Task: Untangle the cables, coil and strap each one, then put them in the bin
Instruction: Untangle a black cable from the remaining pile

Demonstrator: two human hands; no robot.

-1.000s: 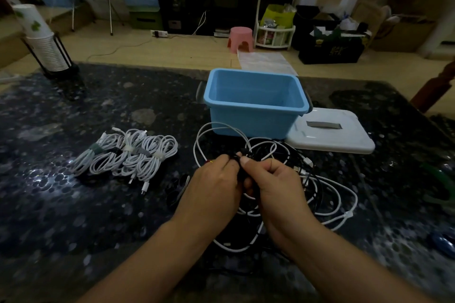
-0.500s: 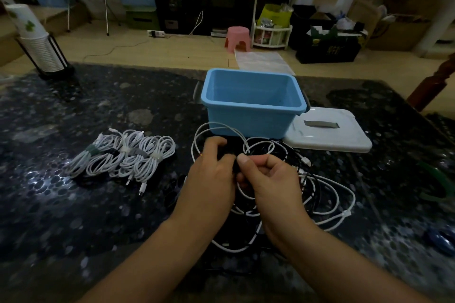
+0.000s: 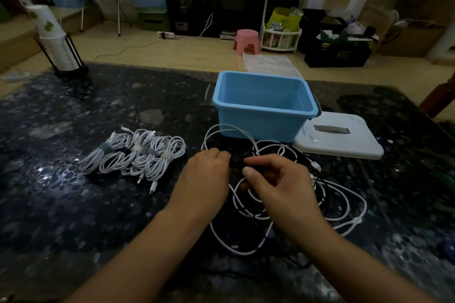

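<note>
1. Head view, centre of the frame: a loose tangle of white and black cables [image 3: 290, 194] is spread on the dark speckled tabletop [image 3: 73, 204], just in front of the blue bin [image 3: 264, 108] and reaching toward the lower right.
2. Head view, centre: the left hand [image 3: 204, 179] is closed with curled fingers on a dark part of the tangle at its upper edge; what exactly is held is hidden by the knuckles.
3. Head view, right of centre: the right hand [image 3: 278, 179] is seen pinching the same dark piece between thumb and forefinger, close beside the left hand, with the other fingers curled loosely.
4. Head view, left of centre: four white coiled bundles [image 3: 133, 157] are laid side by side, each bound by a strap, well apart from the bin.
5. Head view, upper centre: the bin is open and appears to hold nothing; its white lid [image 3: 342, 138] is laid flat just to its right.
6. The step in hand is judged to be untangling: a black cable is being worked free of the white loops.
7. The next move is judged to call for the pinched piece to be drawn out through the loops without tightening them, then coiled.
</note>
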